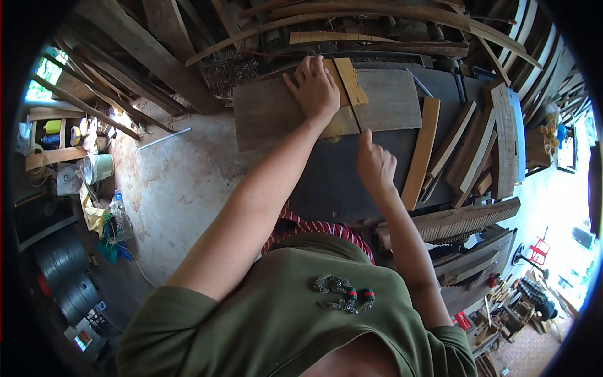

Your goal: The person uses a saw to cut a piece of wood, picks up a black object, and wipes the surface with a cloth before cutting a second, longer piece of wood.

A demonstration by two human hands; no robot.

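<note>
My left hand (316, 91) lies with fingers spread on a yellow wood piece (352, 85), pressing it against a wide grey-brown board (392, 100). A thin dark saw blade (346, 93) runs across the yellow piece, just right of my left hand. At the blade's near end, my right hand (378, 166) is closed in a fist with the thumb along the top. The handle inside that fist is hidden. Yellow sawdust (339, 127) is spread on the wide board beside the blade.
The board rests on a dark worktable (339, 182). A light wood strip (422, 154) and several offcuts (461, 147) lie to the right. Long timbers (151, 50) lean at the upper left. A bucket (98, 168) stands left, and a person (537, 298) bends at the lower right.
</note>
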